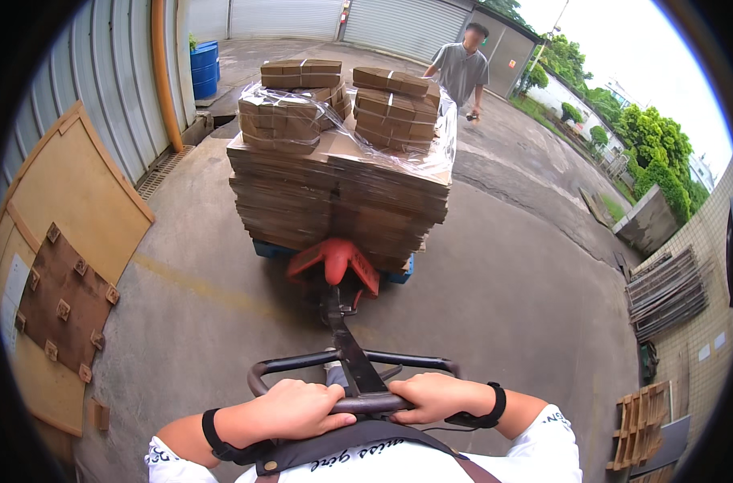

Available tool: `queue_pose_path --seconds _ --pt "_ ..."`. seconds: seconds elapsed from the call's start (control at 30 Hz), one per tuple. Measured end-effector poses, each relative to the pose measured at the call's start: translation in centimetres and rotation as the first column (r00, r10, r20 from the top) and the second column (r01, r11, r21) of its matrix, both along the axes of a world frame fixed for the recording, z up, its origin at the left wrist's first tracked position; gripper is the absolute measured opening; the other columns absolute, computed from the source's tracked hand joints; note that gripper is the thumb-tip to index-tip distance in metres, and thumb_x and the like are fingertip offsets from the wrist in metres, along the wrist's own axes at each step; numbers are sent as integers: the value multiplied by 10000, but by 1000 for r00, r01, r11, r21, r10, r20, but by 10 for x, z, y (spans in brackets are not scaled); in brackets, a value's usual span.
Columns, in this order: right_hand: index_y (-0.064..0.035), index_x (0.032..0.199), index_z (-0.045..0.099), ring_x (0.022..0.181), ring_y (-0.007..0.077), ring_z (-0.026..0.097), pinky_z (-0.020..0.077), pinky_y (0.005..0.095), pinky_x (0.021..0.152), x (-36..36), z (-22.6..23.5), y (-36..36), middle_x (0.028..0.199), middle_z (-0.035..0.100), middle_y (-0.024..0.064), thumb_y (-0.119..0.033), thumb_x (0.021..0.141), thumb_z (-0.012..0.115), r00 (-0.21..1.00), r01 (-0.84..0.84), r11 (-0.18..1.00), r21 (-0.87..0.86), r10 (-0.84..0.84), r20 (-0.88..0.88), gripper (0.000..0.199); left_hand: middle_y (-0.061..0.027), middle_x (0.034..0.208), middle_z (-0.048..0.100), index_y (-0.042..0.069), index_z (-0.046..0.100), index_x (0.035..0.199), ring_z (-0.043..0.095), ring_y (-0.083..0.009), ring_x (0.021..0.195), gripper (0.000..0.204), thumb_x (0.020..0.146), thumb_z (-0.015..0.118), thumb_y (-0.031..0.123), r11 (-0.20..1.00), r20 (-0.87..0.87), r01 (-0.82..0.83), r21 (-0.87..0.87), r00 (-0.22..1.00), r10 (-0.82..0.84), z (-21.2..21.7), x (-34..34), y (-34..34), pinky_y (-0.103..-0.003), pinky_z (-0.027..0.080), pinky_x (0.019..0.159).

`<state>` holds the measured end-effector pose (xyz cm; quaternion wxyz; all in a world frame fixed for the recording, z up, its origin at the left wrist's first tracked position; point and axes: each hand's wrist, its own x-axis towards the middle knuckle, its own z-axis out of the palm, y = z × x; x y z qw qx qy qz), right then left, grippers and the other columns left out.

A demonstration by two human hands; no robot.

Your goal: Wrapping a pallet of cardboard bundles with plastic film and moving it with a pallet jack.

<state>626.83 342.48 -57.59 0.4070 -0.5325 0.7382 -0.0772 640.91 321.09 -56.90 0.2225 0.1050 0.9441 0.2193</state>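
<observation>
Both my hands are closed round the near bar of a pallet jack's black loop handle [365, 405]. My left hand [298, 409] grips it left of the centre shaft, my right hand [436, 398] right of it. Ahead, the red pallet jack [334, 264] sits at a blue pallet [274, 249]. Stacked on that pallet are flat cardboard sheets [334, 201], with strapped cardboard bundles [280, 125] on top. Clear plastic film [443, 153] hangs loosely over part of the load. The jack's forks are hidden beneath it.
A person [461, 68] in a grey shirt stands behind the load at right. Wooden boards [84, 169] lean on the left wall near an orange pipe [165, 76]. Blue drums [204, 71] stand farther back. Stacked slats [667, 294] and a wooden pallet [639, 427] line the right wall.
</observation>
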Motion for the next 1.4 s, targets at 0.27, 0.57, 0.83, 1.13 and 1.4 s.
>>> queue_pose_path --seconds 0.27,0.57,0.83,1.13,1.4 --pt "19 961 531 766 359 620 475 431 695 75 23 42 779 619 205 -336 842 582 994 -70 997 -45 73 77 378 -175 832 649 45 556 1008 642 -348 731 495 929 418 514 999 -22 -5 51 1000 6 28 86 44 -434 502 637" --pt "44 963 513 792 368 602 462 431 707 169 27 161 808 601 214 -227 839 602 946 -254 964 -73 264 188 311 -136 880 651 62 559 1028 648 -320 710 503 932 397 528 998 -5 -65 -19 998 64 46 209 183 -406 522 611" --pt "42 950 546 787 363 607 465 423 705 283 42 309 803 612 216 -292 851 595 949 -207 975 -81 220 224 352 -135 829 658 79 571 1027 650 -325 730 500 932 392 537 993 -9 -114 21 993 114 54 321 334 -411 514 616" --pt "49 898 583 755 354 622 478 426 683 451 55 404 782 622 211 -535 876 520 980 -121 992 -41 126 157 587 -102 785 662 102 632 987 645 -292 719 444 900 482 511 994 -116 -112 -14 987 110 56 471 422 -377 497 629" --pt "41 907 565 591 187 616 499 296 534 576 -9 404 689 587 109 -595 860 532 927 50 987 153 -102 360 639 -91 737 657 91 599 918 646 -297 687 488 917 411 541 993 -137 -113 -34 985 107 -4 593 424 -395 491 576"
